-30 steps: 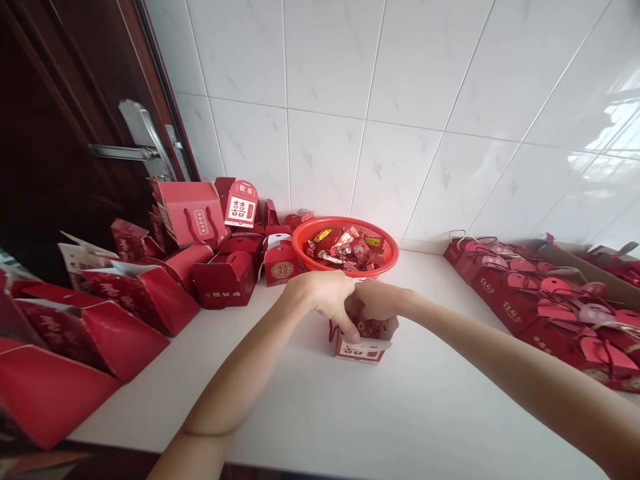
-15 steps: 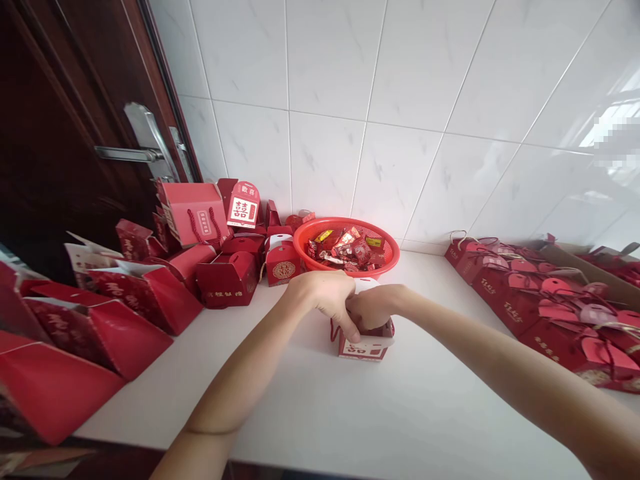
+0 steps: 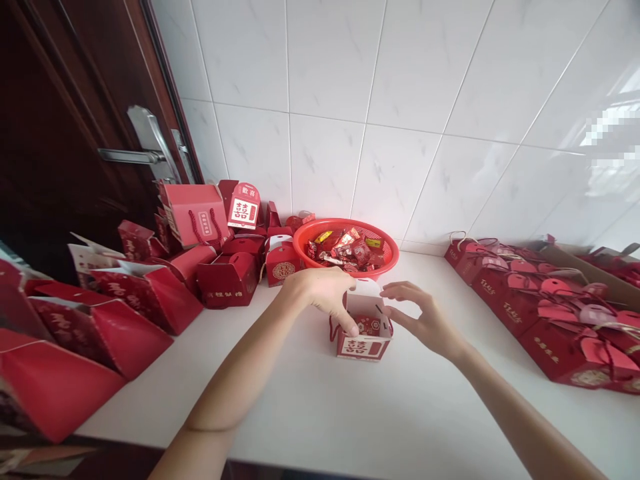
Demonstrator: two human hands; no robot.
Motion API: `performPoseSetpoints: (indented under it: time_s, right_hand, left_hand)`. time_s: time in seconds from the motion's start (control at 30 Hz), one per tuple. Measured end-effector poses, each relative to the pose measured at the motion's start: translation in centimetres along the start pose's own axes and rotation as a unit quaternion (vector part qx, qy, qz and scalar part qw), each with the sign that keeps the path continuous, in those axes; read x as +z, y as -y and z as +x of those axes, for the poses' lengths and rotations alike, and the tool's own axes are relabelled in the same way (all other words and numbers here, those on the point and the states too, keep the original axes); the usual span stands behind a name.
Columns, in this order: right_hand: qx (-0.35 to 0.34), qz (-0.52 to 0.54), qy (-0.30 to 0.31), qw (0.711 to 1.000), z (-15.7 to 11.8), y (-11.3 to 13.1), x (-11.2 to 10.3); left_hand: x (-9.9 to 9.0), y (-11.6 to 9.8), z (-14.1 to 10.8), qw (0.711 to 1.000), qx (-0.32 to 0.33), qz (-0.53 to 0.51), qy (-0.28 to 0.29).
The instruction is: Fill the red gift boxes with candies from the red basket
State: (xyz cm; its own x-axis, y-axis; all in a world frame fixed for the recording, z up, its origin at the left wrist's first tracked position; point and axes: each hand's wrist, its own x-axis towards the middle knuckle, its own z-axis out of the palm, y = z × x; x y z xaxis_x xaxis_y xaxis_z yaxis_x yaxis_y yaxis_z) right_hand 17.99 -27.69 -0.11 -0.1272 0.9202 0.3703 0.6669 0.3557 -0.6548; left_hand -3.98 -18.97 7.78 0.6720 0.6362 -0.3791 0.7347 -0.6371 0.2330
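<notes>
A small red-and-white gift box (image 3: pixel 361 347) with its top open stands on the white table, a double-happiness character on its front. Wrapped pieces (image 3: pixel 369 325) with a red flower pattern show inside. My left hand (image 3: pixel 325 293) grips the box's left side, thumb over the front edge and fingers toward the raised back flap. At the right side my right hand (image 3: pixel 423 313) is empty, its thumb and fingers apart close to the box's edge; whether the fingertips touch it I cannot tell. Just behind stands a red plastic basket (image 3: pixel 301 248) of wrapped candies (image 3: pixel 345 250).
Several red gift boxes (image 3: pixel 227 283) and larger red bags (image 3: pixel 135 307) crowd the left side. On the right, closed boxes with cord handles (image 3: pixel 505 293) stand in rows. A tiled wall (image 3: pixel 330 160) rises behind, with a dark door (image 3: pixel 65 100) at the left.
My right hand has come out of the box and moved to its right side, its fingers spreading apart. The pieces inside now show. My left hand still holds the box.
</notes>
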Motion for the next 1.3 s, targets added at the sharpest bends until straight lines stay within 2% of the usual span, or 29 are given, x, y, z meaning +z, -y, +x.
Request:
performPoseSetpoints:
  time_s: [0.13,0.27,0.33,0.5,0.57,0.67,0.77,0.9,0.97,1.03,1.17,1.3]
  right_hand:
    - [0.022,0.046,-0.022,0.998,-1.0,-0.6,2.0]
    - [0.007,0.072,-0.023,0.997,-1.5,-1.1,3.4]
    - [-0.003,0.089,-0.029,0.996,-1.6,-1.5,3.8]
    - [0.017,0.126,-0.030,0.991,-1.9,-2.2,3.9]
    - [0.021,0.135,-0.032,0.990,-2.0,-2.2,3.8]
    - [0.026,0.146,-0.043,0.988,-2.0,-2.2,3.9]
    - [0.022,0.140,-0.048,0.989,-2.0,-2.2,3.9]
    - [0.026,0.133,-0.043,0.990,-2.1,-2.0,3.8]
    - [0.039,0.141,-0.047,0.988,-2.3,-1.8,3.6]
    - [0.045,0.156,-0.055,0.985,-2.6,-1.8,3.4]
    - [0.004,0.161,-0.048,0.986,-3.4,-1.8,3.2]
    - [-0.017,0.150,-0.035,0.988,-4.0,-2.1,3.6]
  left_hand:
    - [0.0,0.6,0.0,0.999,0.012,-0.007,-0.037]
    - [0.0,0.4,0.1,0.995,0.042,-0.040,-0.080]
    - [0.1,0.1,0.3,0.993,0.057,-0.049,-0.094]
    - [1.5,0.1,1.7,0.990,0.106,-0.062,-0.075]
    - [2.3,0.4,2.1,0.985,0.117,-0.077,-0.104]
    - [3.6,0.7,2.6,0.976,0.074,-0.092,-0.181]
    - [4.8,0.4,2.8,0.962,-0.021,-0.109,-0.248]
    - [6.2,0.2,3.4,0.944,-0.103,-0.128,-0.286]
    - [6.8,0.3,4.0,0.937,-0.103,-0.156,-0.295]
    - [7.5,0.5,4.6,0.926,-0.071,-0.194,-0.315]
    - [8.6,0.7,5.4,0.895,0.004,-0.257,-0.366]
    - [9.3,0.2,4.9,0.882,0.007,-0.271,-0.386]
